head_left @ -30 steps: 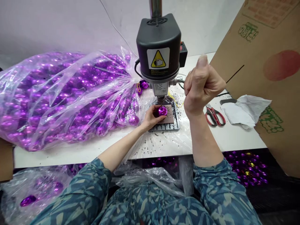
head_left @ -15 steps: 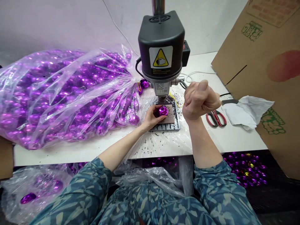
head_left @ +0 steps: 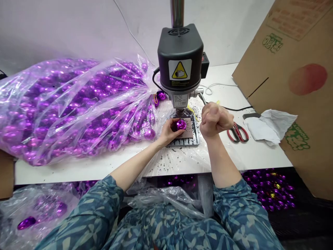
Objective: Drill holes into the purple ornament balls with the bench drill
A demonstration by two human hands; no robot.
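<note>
While the left hand [head_left: 168, 132] pinches 1 purple bauble [head_left: 181, 124] on the board [head_left: 188, 132] beneath the drill press [head_left: 180, 52] | right hand [head_left: 215, 119] fisted around its lever [head_left: 202, 98] | risk: loose pinch could let bauble spin or skid

Yellow warning triangle [head_left: 179, 70] with a hand pictogram, right there on the black-headed drill press [head_left: 180, 48]! Rating plate [head_left: 180, 101] below: print too small to read. Green lettering [head_left: 298, 137] on the cardboard box [head_left: 275, 107]: too blurred.
</note>
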